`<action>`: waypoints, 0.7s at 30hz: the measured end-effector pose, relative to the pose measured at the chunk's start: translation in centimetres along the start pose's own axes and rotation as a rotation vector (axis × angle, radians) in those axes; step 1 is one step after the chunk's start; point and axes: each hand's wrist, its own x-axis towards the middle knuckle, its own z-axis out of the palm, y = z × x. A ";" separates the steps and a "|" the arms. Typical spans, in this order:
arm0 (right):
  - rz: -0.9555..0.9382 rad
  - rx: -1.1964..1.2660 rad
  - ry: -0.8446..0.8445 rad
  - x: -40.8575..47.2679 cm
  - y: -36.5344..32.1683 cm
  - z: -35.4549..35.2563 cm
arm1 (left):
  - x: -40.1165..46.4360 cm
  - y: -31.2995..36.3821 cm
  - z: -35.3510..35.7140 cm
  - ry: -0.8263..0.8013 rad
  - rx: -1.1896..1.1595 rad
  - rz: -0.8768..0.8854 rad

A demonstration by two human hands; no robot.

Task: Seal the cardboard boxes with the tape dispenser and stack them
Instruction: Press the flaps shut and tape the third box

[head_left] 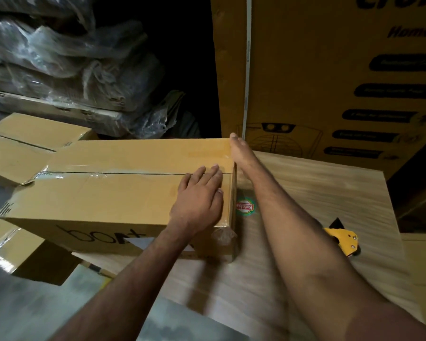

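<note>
Both forearms reach in from the bottom — left hand (199, 195) lies flat, fingers straight, on top of the long brown cardboard box (113, 193) on the pale wood-grain table (317, 193). Right hand (239, 148) hooks over its far right corner, grip half hidden. Clear tape already covers the seam, so I'd say sealing's done and stacking is next. Yellow tape dispenser (342, 238) sits by the right arm, untouched.

a pale wood-grain board (317, 193) carries the long cardboard box (103, 193), a round sticker (245, 207) and the yellow tape dispenser (342, 238)
</note>
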 end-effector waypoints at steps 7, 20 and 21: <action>-0.176 -0.207 -0.027 -0.3 0.0 -0.7 | 0.1 -0.1 0.1 0.053 -0.063 -0.014; -0.200 -0.466 0.139 2.8 -1.4 -1.0 | 0.4 0.5 0.8 0.299 -0.118 -0.197; -0.190 -0.467 0.118 3.0 -1.6 -0.7 | 0.7 0.5 0.8 0.301 -0.113 -0.201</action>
